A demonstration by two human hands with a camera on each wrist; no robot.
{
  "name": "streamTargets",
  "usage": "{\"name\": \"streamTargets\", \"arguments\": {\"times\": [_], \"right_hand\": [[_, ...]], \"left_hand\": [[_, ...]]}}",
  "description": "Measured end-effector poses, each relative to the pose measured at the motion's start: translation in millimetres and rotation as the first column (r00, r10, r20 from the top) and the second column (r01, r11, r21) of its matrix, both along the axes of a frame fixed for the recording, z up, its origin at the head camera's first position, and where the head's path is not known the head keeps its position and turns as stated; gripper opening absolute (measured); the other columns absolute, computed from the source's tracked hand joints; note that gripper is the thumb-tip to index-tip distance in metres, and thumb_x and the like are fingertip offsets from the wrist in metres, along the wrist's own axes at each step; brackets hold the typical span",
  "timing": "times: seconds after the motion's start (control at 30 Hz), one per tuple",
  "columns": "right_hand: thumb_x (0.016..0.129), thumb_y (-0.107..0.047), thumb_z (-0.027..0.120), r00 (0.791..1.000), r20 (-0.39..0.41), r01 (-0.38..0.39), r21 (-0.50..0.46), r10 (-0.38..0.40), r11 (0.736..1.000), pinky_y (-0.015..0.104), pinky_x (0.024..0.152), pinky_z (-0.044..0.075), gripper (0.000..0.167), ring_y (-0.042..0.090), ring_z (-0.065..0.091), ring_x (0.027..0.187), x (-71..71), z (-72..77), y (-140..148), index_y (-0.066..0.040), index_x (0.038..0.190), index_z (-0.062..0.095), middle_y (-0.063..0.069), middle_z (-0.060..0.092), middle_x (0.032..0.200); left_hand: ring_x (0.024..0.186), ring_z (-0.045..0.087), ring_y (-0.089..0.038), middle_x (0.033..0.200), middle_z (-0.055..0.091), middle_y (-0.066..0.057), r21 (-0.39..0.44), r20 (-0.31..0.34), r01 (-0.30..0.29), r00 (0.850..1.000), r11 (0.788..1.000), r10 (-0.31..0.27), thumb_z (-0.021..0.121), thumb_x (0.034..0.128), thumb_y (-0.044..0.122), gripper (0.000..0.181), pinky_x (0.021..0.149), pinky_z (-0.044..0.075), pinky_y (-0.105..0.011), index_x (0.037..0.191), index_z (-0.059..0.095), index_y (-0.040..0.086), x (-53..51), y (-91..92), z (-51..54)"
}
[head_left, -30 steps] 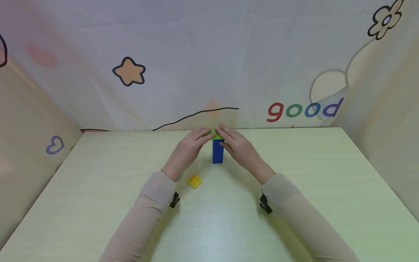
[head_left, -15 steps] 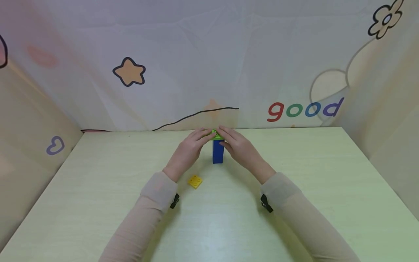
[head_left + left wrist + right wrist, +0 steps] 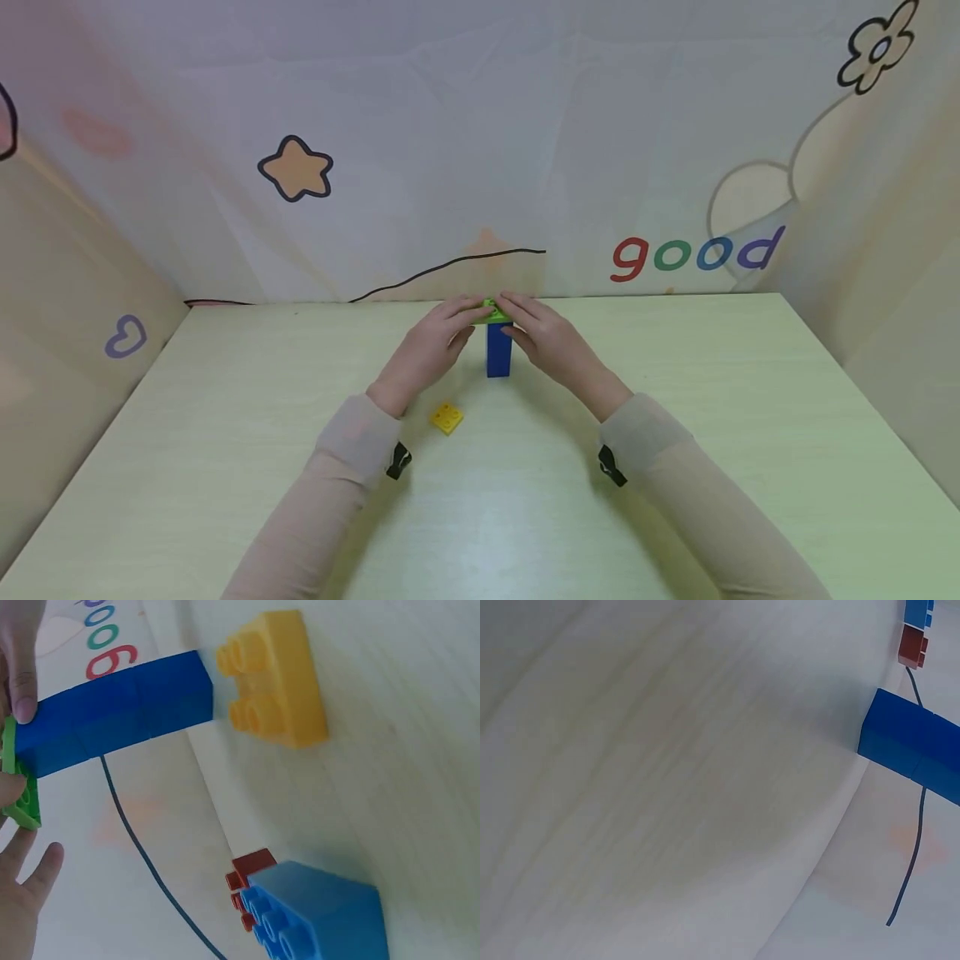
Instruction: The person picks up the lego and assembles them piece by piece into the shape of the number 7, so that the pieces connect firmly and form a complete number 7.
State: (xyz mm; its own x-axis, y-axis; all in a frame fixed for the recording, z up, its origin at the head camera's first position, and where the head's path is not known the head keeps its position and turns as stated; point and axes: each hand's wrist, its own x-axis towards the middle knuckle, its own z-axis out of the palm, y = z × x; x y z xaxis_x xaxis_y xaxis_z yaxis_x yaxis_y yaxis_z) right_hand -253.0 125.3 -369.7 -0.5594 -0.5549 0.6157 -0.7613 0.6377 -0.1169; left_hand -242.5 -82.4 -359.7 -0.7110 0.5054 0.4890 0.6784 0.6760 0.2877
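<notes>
Touching green plate point(image 3: 496, 316), both hands point(image 3: 429, 343) point(image 3: 557, 346) lie straight-fingered; only wrist views reveal red brick point(image 3: 910, 646).

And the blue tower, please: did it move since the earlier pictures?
No. In the head view, the blue tower keeps its place against the back edge of the table; only the whole picture shifts very slightly.

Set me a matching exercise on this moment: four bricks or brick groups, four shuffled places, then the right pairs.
1. green brick
2. dark blue tower
3. yellow brick
4. red brick

A. lower part of the upright stack
B. partly behind the light blue brick, left wrist view
C. top of the stack
D. apart from the stack, head view

1-C; 2-A; 3-D; 4-B
</notes>
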Motion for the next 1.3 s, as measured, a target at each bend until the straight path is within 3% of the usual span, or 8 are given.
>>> {"name": "streamTargets", "arguments": {"times": [0.27,0.47,0.57,0.63,0.8,0.93,1.17,1.3], "right_hand": [[0.088,-0.006,0.066,0.996,0.082,0.031,-0.001,-0.031,1.000,0.036,0.096,0.053,0.045,0.031,0.061,0.118,2.7,1.6,-3,0.001,0.131,0.055,0.018,0.060,0.128],[0.089,-0.008,0.065,0.989,0.133,0.059,-0.007,-0.058,0.998,0.037,0.097,0.052,0.046,0.031,0.059,0.120,4.8,2.9,-3,-0.001,0.133,0.054,0.017,0.058,0.132],[0.090,-0.009,0.065,0.986,0.150,0.072,-0.006,-0.070,0.997,0.037,0.097,0.052,0.047,0.031,0.059,0.120,5.3,3.3,-4,-0.002,0.134,0.053,0.016,0.057,0.133],[0.090,-0.009,0.065,0.984,0.158,0.079,-0.006,-0.077,0.997,0.037,0.097,0.052,0.047,0.031,0.059,0.120,5.7,3.6,-4,-0.002,0.134,0.053,0.016,0.057,0.133],[0.090,-0.008,0.065,0.984,0.158,0.078,-0.009,-0.076,0.997,0.036,0.096,0.053,0.047,0.030,0.059,0.120,7.0,4.5,-5,-0.002,0.134,0.053,0.016,0.057,0.133],[0.090,-0.008,0.064,0.986,0.151,0.075,-0.013,-0.072,0.997,0.036,0.096,0.052,0.046,0.030,0.060,0.120,6.5,3.9,-5,-0.002,0.134,0.054,0.016,0.058,0.133],[0.090,-0.009,0.065,0.986,0.151,0.077,-0.014,-0.074,0.997,0.036,0.096,0.052,0.047,0.030,0.059,0.120,5.5,2.4,-4,-0.002,0.134,0.053,0.016,0.057,0.134],[0.090,-0.009,0.065,0.985,0.155,0.077,-0.013,-0.074,0.997,0.036,0.096,0.053,0.047,0.029,0.060,0.120,6.1,2.3,-4,-0.002,0.135,0.053,0.015,0.057,0.134]], "left_hand": [[0.131,0.049,-0.030,0.140,0.054,-0.012,0.125,0.189,0.003,0.982,0.992,-0.027,0.058,0.0928,0.003,0.038,0.109,0.043,-0.043,0.130,0.058,0.006,2.7,-2.7,7.7],[0.133,0.047,-0.031,0.144,0.048,-0.014,0.251,0.286,-0.068,0.958,0.966,-0.007,0.056,0.0953,0.008,0.044,0.107,0.044,-0.045,0.138,0.049,0.006,5.0,-9.1,11.9],[0.129,0.050,-0.030,0.144,0.048,-0.013,0.294,0.364,-0.118,0.931,0.948,0.003,0.054,0.0968,0.011,0.047,0.103,0.048,-0.044,0.142,0.043,0.008,7.6,-15.5,14.8],[0.124,0.055,-0.031,0.141,0.051,-0.014,0.304,0.435,-0.148,0.900,0.941,0.001,0.053,0.0980,0.014,0.047,0.096,0.053,-0.043,0.143,0.041,0.010,10.0,-20.0,15.1],[0.113,0.062,-0.030,0.127,0.061,-0.015,0.217,0.553,-0.185,0.832,0.958,0.035,0.052,0.0988,0.017,0.041,0.088,0.057,-0.041,0.139,0.047,0.011,12.4,-30.4,6.3],[0.109,0.064,-0.027,0.119,0.066,-0.011,0.131,0.597,-0.175,0.800,0.976,0.063,0.055,0.0974,0.018,0.036,0.094,0.054,-0.040,0.132,0.053,0.009,13.3,-36.4,-1.8],[0.101,0.065,-0.024,0.112,0.069,-0.011,0.049,0.634,-0.092,0.772,0.995,0.040,0.057,0.0959,0.018,0.030,0.091,0.054,-0.039,0.123,0.060,0.005,16.6,-43.0,-12.4],[0.092,0.064,-0.020,0.107,0.069,-0.010,0.014,0.666,-0.047,0.746,0.999,0.026,0.062,0.0932,0.018,0.028,0.087,0.054,-0.035,0.118,0.063,0.005,18.4,-42.0,-17.5]]}}
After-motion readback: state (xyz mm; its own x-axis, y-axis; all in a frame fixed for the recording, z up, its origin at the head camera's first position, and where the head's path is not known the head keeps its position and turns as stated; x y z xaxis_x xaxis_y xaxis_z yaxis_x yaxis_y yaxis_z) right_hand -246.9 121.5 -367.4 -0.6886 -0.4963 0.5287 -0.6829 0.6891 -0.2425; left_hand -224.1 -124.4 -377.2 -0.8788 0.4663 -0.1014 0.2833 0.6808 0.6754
